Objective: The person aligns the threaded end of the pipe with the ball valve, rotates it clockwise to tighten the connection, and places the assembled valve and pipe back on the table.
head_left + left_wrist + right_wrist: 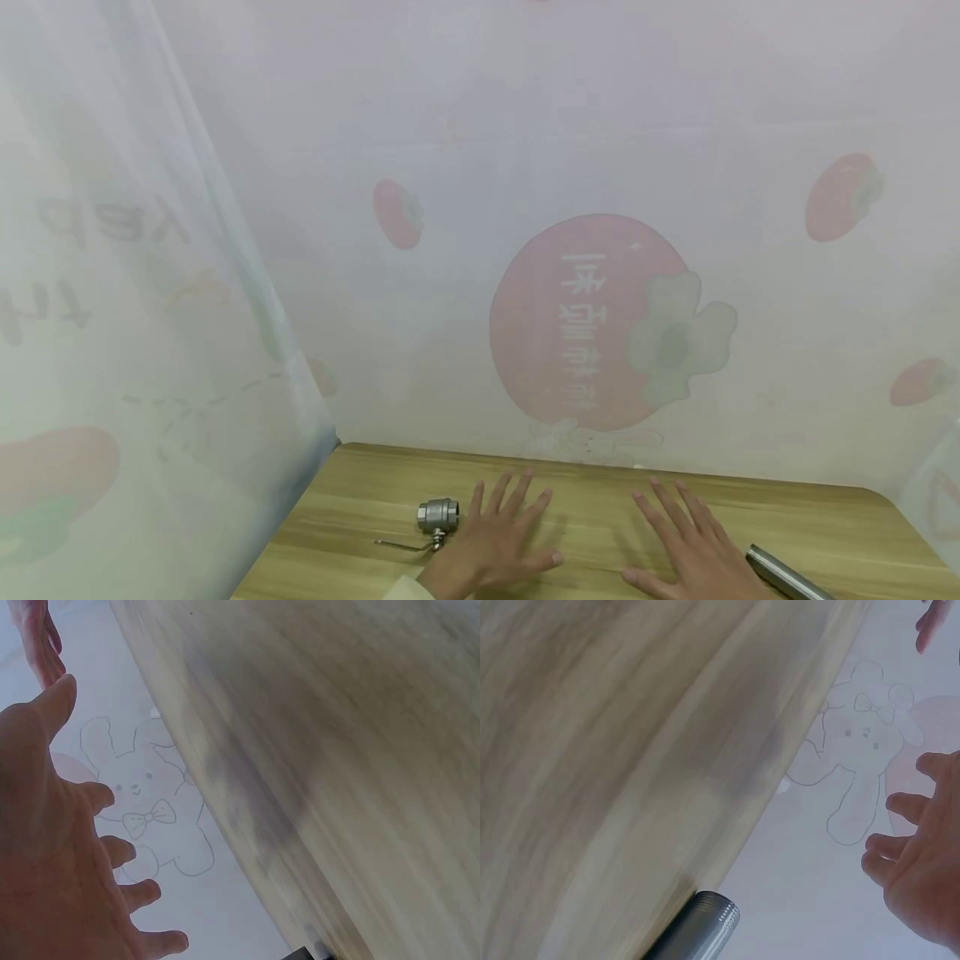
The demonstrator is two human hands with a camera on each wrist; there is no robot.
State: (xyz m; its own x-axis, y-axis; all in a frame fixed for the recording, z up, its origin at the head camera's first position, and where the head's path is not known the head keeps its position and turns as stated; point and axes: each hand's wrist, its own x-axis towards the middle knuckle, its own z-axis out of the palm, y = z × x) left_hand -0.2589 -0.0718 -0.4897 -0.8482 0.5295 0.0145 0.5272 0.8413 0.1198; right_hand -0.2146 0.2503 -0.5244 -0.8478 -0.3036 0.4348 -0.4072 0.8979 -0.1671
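My left hand (pixel 498 537) is held over the wooden table with its fingers spread and nothing in it. Just left of it lies a metal ball valve (pixel 437 515) with a long lever handle pointing left. My right hand (pixel 693 546) also has its fingers spread and holds nothing. To the right of that hand is a metal pipe (pixel 783 573), cut off by the frame's lower edge. In the right wrist view the pipe (pixel 699 930) shows a threaded end. The left wrist view has the left palm (pixel 45 847) with fingers extended, above the tabletop.
The wood-grain table (pixel 600 500) has rounded far corners. Behind it hangs a pale curtain (pixel 465 333) printed with red fruit and characters. Another curtain side (pixel 150 350) runs along the left. In the left wrist view a small dark object (pixel 300 953) shows at the bottom edge.
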